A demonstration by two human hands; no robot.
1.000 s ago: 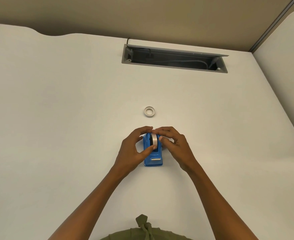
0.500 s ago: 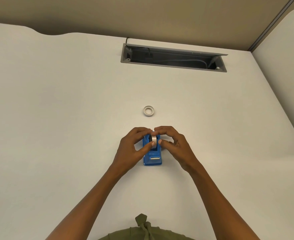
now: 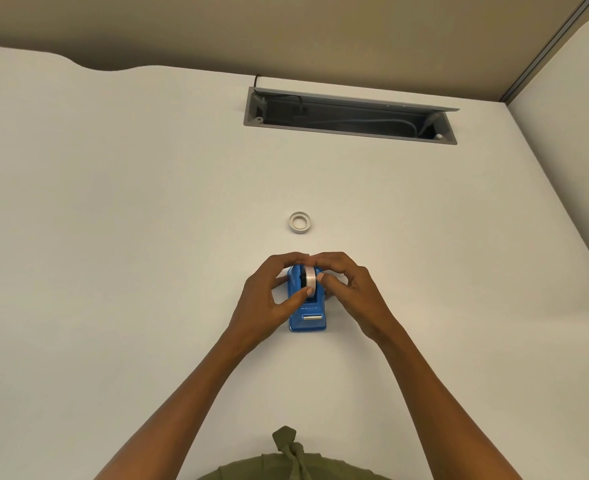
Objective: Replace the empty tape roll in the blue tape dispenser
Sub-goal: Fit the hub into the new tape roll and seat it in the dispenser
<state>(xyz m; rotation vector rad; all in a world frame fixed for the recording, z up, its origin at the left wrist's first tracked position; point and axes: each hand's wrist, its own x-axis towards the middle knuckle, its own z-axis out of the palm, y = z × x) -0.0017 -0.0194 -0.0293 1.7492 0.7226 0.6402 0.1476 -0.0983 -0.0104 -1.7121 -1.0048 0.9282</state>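
Note:
A blue tape dispenser (image 3: 307, 315) stands on the white desk (image 3: 113, 237), its metal cutter end toward me. A full roll of clear tape (image 3: 309, 278) sits upright in its cradle. My left hand (image 3: 267, 299) grips the roll from the left, thumb on its front edge, fingers over the top. From the right, my right hand (image 3: 348, 292) pinches the same roll, thumb against its side. An empty white tape core (image 3: 300, 222) lies flat on the desk just beyond the dispenser, apart from both hands.
A grey open cable tray (image 3: 350, 116) with cables inside is set into the desk near its far edge. A second white desk surface (image 3: 570, 140) adjoins on the right. Olive clothing (image 3: 288, 459) shows at the bottom edge.
Both hands stay closed on the roll in the dispenser. The roll has sunk slightly lower into the cradle, and the fingers have shifted a little over its top.

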